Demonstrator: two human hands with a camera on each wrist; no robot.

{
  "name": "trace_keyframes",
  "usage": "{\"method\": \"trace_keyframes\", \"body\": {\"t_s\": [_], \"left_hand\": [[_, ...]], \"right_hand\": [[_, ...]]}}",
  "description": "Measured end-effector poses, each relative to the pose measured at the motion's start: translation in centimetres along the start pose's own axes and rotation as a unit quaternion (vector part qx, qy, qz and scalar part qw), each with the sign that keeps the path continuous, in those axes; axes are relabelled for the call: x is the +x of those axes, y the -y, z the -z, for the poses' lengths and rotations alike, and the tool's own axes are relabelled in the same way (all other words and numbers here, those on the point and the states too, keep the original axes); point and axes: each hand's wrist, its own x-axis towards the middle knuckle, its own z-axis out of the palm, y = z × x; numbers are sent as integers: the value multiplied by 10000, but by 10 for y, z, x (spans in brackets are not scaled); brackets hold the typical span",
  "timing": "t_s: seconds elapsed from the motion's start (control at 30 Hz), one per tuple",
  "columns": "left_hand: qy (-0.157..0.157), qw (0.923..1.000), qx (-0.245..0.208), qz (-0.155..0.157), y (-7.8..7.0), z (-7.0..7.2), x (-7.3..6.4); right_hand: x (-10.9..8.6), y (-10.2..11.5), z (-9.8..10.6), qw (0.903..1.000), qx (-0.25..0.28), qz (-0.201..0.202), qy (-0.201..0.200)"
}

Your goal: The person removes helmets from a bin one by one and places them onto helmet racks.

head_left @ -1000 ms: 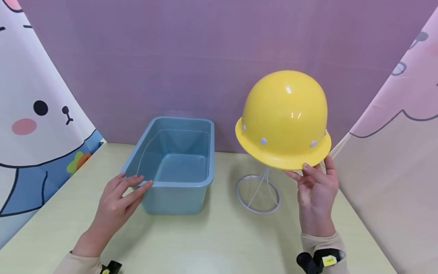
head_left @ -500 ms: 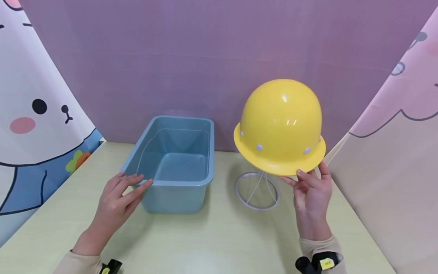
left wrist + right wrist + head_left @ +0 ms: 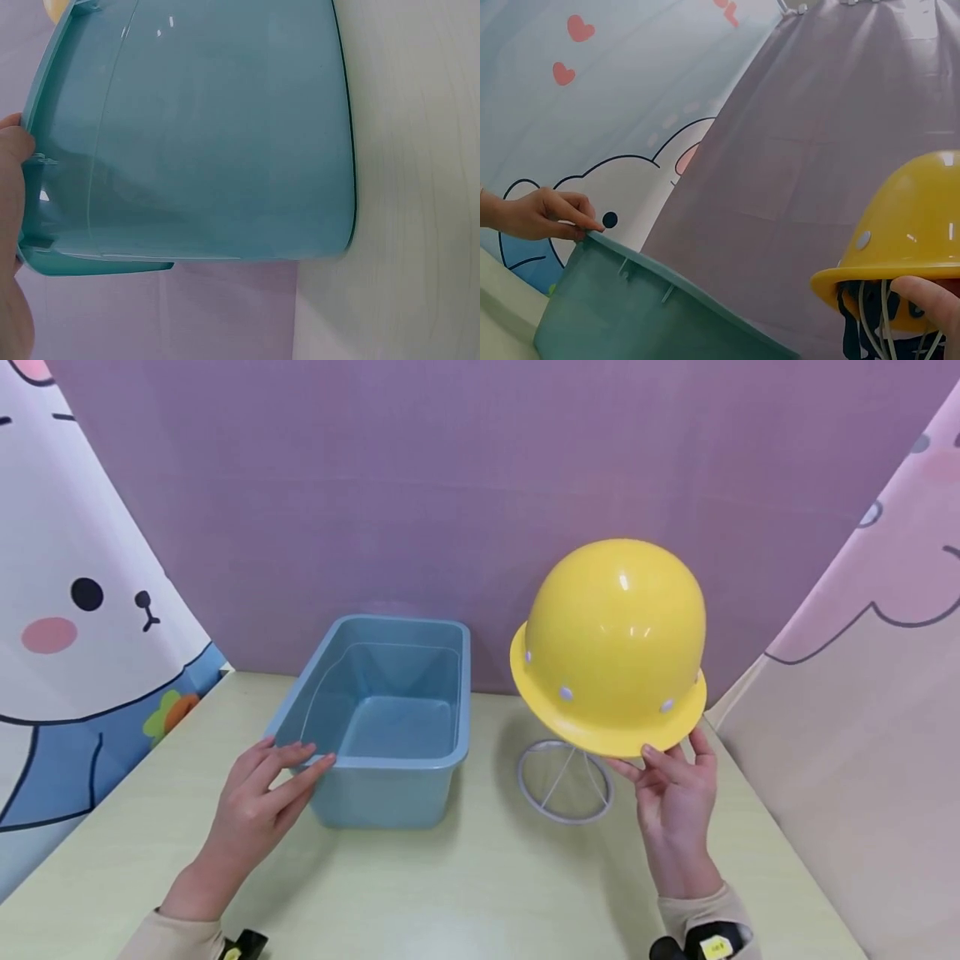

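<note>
A yellow hard hat [image 3: 618,647] is above a white wire stand [image 3: 562,817], dome up and slightly tilted; it hides the stand's top. My right hand [image 3: 677,822] grips the hat's brim at its near right edge, thumb on the outside and the other fingers under it. In the right wrist view, dark straps [image 3: 851,322] and the stand's pale wires show beneath the brim. To the left sits a blue-green plastic bin [image 3: 382,797] with nothing inside. My left hand [image 3: 251,814] holds the bin's near left rim corner, fingers over the top and thumb below the rim.
The pale wooden table [image 3: 420,902] bears the bin and the stand. Behind them hangs a purple cloth [image 3: 420,510]. Cartoon-printed cloths [image 3: 75,543] close off both sides. Each wrist wears a black camera strap [image 3: 708,939].
My right hand has brought the hard hat down and slightly left over the stand, its near right side dipping a little. The left hand and the bin have stayed put.
</note>
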Motion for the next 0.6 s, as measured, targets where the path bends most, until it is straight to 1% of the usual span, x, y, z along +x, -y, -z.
{"method": "trace_keyframes", "body": {"t_s": [0.17,0.43,0.6], "left_hand": [[22,10000,-11,-15,0,1,1],[32,10000,11,-13,0,1,1],[93,9999,37,41,-1,2,1]], "right_hand": [[0,-1,4,10000,39,-60,45],[-1,-1,10,9995,-259,-143,118],[0,1,12,9991,-303,-226,208]]}}
